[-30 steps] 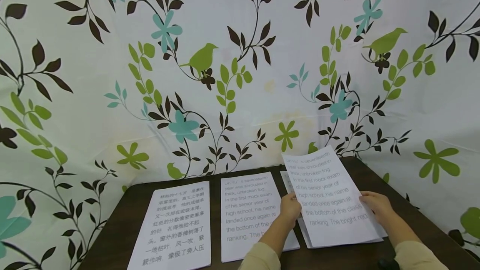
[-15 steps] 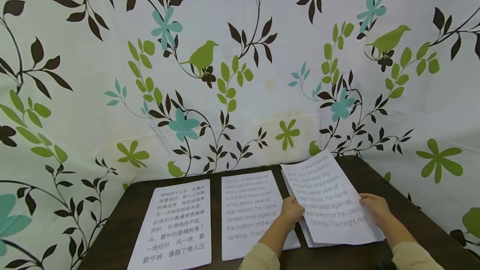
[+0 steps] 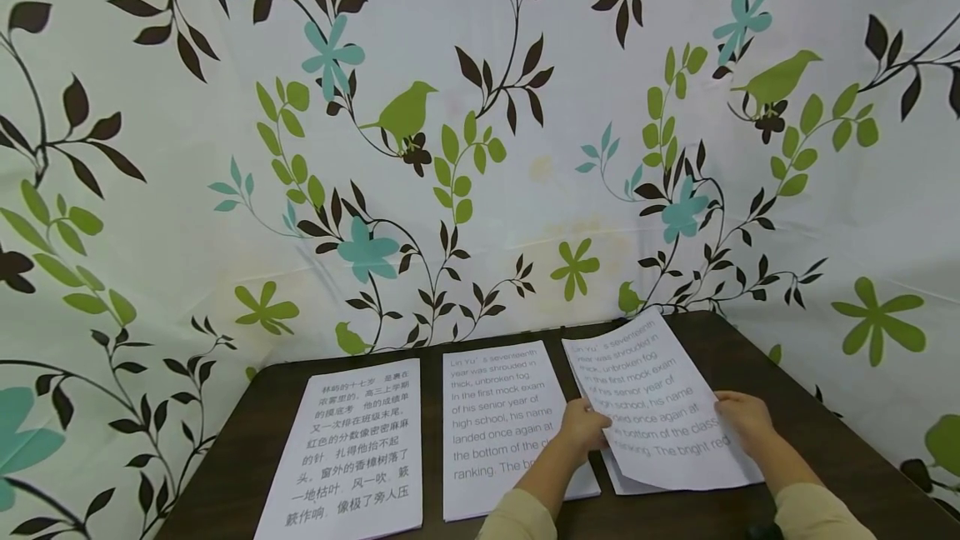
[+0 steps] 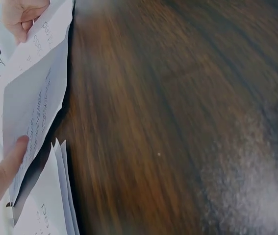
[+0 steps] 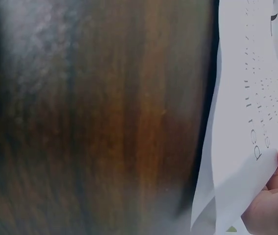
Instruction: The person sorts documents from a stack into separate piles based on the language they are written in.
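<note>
My left hand [image 3: 585,427] grips the left edge of a printed sheet of paper [image 3: 652,394], its thumb on the text side. On the opposite edge my right hand [image 3: 744,422] pinches the same sheet; the right wrist view shows thumb and fingers [image 5: 273,191] at that edge. English text covers the sheet, which bows and tilts just over another stack of paper [image 3: 630,482]. Most of this stack is hidden under it. In the left wrist view, a gap shows between the held sheet and the neighbouring stack's corner, where several layers [image 4: 63,181] fan slightly.
A middle stack of English pages [image 3: 498,415] lies left of my left hand. Farther left is a stack with Chinese text [image 3: 352,448]. All rest on a dark wooden table [image 3: 225,457], and a patterned cloth [image 3: 480,148] hangs behind it.
The held sheet has come down toward the stack below, its top edge lower and more bowed. My hands keep their hold and have shifted only slightly.
</note>
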Tool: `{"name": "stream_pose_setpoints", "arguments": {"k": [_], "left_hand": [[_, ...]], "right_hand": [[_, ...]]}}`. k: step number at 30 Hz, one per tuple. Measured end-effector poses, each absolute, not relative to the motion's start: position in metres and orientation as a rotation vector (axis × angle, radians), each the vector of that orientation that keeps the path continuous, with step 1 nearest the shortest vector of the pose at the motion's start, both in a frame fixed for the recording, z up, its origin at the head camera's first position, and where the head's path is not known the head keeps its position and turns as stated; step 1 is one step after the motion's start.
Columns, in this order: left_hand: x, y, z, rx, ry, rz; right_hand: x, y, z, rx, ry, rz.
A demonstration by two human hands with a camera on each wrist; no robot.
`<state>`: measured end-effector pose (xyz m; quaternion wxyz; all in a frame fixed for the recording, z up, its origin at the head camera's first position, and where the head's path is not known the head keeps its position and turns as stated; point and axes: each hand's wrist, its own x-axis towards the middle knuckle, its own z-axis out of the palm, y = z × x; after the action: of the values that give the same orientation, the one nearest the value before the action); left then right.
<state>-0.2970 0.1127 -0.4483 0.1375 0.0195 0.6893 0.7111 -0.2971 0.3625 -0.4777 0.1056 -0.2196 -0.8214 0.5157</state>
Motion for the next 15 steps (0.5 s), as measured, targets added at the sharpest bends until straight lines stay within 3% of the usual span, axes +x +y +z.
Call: {"name": "stream_pose_setpoints", "arguments": {"k": [15], "left_hand": [[-0.2953, 0.1078, -0.4475, 0.007, 2.211, 1.838]], "right_hand": [[-0.3019, 0.3684, -0.4860, -0.748, -2.407, 1.576]]}}
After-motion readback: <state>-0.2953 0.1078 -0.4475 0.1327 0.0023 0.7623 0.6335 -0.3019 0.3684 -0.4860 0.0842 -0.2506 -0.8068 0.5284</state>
